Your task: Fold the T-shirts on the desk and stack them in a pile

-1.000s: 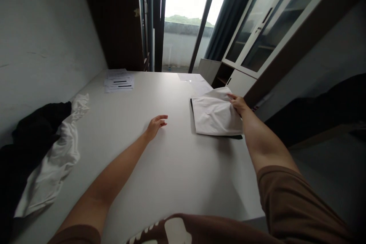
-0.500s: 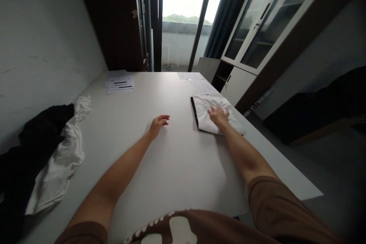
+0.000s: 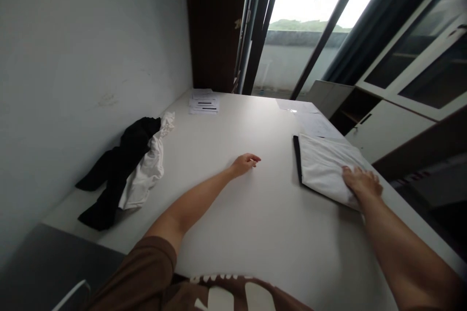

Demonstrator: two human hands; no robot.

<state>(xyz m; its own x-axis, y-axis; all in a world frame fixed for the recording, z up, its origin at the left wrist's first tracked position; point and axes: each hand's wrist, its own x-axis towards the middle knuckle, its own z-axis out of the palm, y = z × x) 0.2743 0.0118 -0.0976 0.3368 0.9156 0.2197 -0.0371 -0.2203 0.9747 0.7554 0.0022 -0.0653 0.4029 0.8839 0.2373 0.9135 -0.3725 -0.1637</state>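
Note:
A folded white garment (image 3: 324,160) lies on top of something black, whose edge shows along its left side, at the right of the white table (image 3: 255,223). My right hand (image 3: 362,183) rests on the garment's right part, fingers spread and palm down. Over the middle of the table is my left hand (image 3: 246,163), its fingers loosely bent and apart with nothing in them. Crumpled at the left lie a black garment (image 3: 124,165) and a white garment (image 3: 144,175), side by side and partly overlapping; neither hand touches them.
Several sheets of paper (image 3: 204,103) lie at the table's far left corner, and more papers (image 3: 314,119) at the far right. A wall (image 3: 91,58) borders the left side. Beyond the right edge stands a white cabinet (image 3: 397,129); a glass door (image 3: 284,53) is behind the table.
The view has turned left, so everything appears further right. My right hand has slid from the middle of the folded white garment to its right side. The left hand still holds nothing.

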